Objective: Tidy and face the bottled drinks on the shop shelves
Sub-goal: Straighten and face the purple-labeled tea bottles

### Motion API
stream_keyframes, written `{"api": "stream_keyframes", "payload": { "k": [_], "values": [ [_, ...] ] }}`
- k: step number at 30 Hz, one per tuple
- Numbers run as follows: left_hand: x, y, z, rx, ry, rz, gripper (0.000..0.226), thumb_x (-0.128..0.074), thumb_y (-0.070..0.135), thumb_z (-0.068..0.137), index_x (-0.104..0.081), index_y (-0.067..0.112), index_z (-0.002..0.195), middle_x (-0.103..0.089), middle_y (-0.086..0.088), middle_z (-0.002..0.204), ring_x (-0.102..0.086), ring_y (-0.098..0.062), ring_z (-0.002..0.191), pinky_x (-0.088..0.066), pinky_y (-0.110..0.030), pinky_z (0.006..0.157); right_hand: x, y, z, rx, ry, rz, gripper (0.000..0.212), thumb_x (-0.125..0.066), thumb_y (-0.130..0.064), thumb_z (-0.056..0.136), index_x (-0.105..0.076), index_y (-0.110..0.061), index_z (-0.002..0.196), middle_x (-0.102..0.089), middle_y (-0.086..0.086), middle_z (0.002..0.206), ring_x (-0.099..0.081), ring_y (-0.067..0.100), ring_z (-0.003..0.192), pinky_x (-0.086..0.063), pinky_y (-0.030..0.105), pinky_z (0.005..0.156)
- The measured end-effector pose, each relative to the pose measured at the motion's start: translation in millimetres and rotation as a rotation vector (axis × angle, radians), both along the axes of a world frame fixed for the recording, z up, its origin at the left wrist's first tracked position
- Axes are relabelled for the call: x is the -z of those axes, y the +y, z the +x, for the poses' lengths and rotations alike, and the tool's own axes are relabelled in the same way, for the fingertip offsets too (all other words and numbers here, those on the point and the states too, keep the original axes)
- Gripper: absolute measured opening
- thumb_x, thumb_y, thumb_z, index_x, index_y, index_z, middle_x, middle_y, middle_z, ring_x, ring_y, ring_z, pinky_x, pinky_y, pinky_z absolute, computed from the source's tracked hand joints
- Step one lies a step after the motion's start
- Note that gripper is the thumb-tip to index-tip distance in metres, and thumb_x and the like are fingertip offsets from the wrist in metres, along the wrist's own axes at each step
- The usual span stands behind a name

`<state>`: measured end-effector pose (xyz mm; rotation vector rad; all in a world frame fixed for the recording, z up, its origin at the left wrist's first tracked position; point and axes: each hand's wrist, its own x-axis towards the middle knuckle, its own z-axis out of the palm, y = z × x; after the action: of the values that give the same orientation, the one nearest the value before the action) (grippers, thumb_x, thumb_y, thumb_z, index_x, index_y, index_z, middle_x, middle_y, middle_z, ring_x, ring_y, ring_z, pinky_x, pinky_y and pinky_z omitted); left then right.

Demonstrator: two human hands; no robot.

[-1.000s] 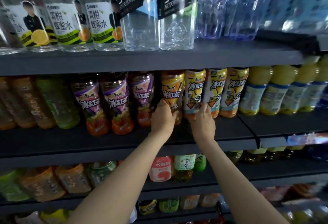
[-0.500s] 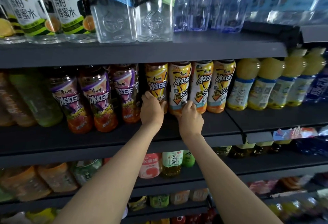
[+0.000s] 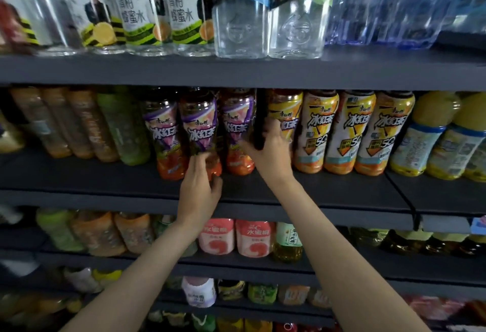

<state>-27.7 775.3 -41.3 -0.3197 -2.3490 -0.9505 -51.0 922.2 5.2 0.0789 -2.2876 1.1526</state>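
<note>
On the middle shelf (image 3: 328, 189) stand three purple-labelled iced tea bottles and a row of yellow-labelled ones. My left hand (image 3: 198, 187) curls its fingers round the base of the middle purple-labelled bottle (image 3: 200, 126). My right hand (image 3: 271, 147) grips the leftmost yellow-labelled bottle (image 3: 285, 113), with fingers round its left side beside a dark gap. Three more yellow-labelled bottles (image 3: 349, 132) stand upright to the right, labels facing out.
Clear soda bottles (image 3: 265, 21) and honey-water bottles (image 3: 157, 16) fill the shelf above. Orange and green bottles (image 3: 79, 124) stand at the left, yellow juice bottles (image 3: 434, 134) at the right. Pink peach drinks (image 3: 234, 237) sit on the shelf below.
My left hand has moved left from the yellow-labelled bottle to the middle purple-labelled one. My right hand has shifted left onto the leftmost yellow-labelled bottle. The view has swung left.
</note>
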Motion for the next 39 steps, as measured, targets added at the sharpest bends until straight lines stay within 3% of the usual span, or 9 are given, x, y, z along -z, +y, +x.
{"api": "stream_keyframes", "payload": {
  "k": [7,14,17,20,23,27,32,35,39],
  "values": [
    [2.6,-33.2,9.9,0.029,-0.028,0.041,0.037,-0.057,0.001,0.085,-0.049,0.007,0.121,-0.051,-0.006,0.119,-0.051,-0.02,0.11,-0.036,-0.019,0.086,7.7,-28.9,-19.4,0.076,-0.219,-0.009,0.058,-0.072,-0.036,0.081,-0.043,0.001,0.115,-0.06,0.017,0.115,-0.059,0.032,0.106,-0.049,0.039,0.082],
    [-6.1,-42.0,18.3,0.312,-0.253,0.091,0.054,-0.062,0.02,0.087,-0.036,0.013,0.135,-0.047,0.005,0.123,-0.045,-0.009,0.113,-0.035,-0.018,0.093,-1.0,-35.9,33.9,0.105,-0.182,0.042,0.06,-0.077,-0.028,0.077,-0.043,0.003,0.115,-0.061,0.015,0.112,-0.058,0.03,0.106,-0.04,0.021,0.071],
    [-16.4,-49.7,24.7,0.523,-0.46,0.141,0.063,-0.067,0.027,0.084,-0.034,0.018,0.137,-0.046,0.01,0.124,-0.044,-0.006,0.116,-0.036,-0.02,0.097,-10.7,-38.1,60.7,0.029,-0.198,-0.033,0.064,-0.082,-0.026,0.072,-0.046,-0.003,0.12,-0.058,0.002,0.107,-0.055,0.014,0.098,-0.037,0.013,0.068],
    [-26.8,-61.4,33.3,0.676,-0.644,0.201,0.054,-0.071,0.029,0.079,-0.046,0.024,0.127,-0.056,0.007,0.123,-0.053,-0.006,0.112,-0.043,-0.018,0.092,-16.7,-49.7,87.1,-0.063,-0.256,-0.264,0.06,-0.081,-0.028,0.071,-0.049,-0.015,0.12,-0.061,-0.003,0.113,-0.059,0.013,0.102,-0.049,0.024,0.079],
    [-38.7,-76.3,48.4,0.698,-0.759,0.406,0.038,-0.075,0.035,0.071,-0.056,0.031,0.104,-0.066,0.001,0.113,-0.063,-0.013,0.103,-0.05,-0.033,0.094,-26.3,-67.1,107.6,-0.126,-0.306,-0.527,0.044,-0.076,-0.027,0.077,-0.054,-0.018,0.114,-0.066,0.002,0.112,-0.064,0.018,0.103,-0.053,0.039,0.09],
    [-58.4,-95.8,64.9,0.456,-0.47,0.411,0.043,-0.079,0.026,0.072,-0.053,0.022,0.107,-0.059,0.003,0.107,-0.057,-0.014,0.099,-0.046,-0.027,0.085,-45.9,-87.0,123.0,-0.086,-0.356,-0.719,0.042,-0.069,-0.027,0.085,-0.055,-0.007,0.12,-0.066,0.013,0.114,-0.066,0.026,0.099,-0.057,0.035,0.083],
    [-85.8,-128.5,78.4,0.48,0.065,-0.093,0.069,-0.082,0.026,0.065,-0.049,0.019,0.125,-0.046,0.003,0.118,-0.038,-0.013,0.11,-0.033,-0.029,0.097,-55.5,-114.7,140.5,-0.151,-0.419,-1.345,0.051,-0.068,-0.028,0.085,-0.048,0.001,0.122,-0.059,0.021,0.108,-0.062,0.029,0.089,-0.057,0.038,0.06],
    [-94.1,-135.9,81.9,0.611,-0.011,0.016,0.071,-0.081,0.029,0.068,-0.044,0.023,0.128,-0.044,0.01,0.123,-0.04,-0.007,0.115,-0.032,-0.023,0.097,-60.6,-119.1,141.8,-0.171,-0.353,-1.514,0.052,-0.071,-0.019,0.083,-0.047,0.002,0.124,-0.058,0.023,0.111,-0.061,0.033,0.09,-0.054,0.045,0.064],
    [-95.3,-140.2,76.1,0.672,-0.369,0.312,0.056,-0.076,0.03,0.074,-0.044,0.026,0.12,-0.052,0.004,0.119,-0.051,-0.011,0.11,-0.04,-0.022,0.089,-72.3,-113.7,141.4,-0.187,-0.282,-1.408,0.044,-0.071,-0.015,0.083,-0.051,-0.002,0.12,-0.059,0.022,0.116,-0.062,0.031,0.097,-0.055,0.043,0.072]
  ]
}}
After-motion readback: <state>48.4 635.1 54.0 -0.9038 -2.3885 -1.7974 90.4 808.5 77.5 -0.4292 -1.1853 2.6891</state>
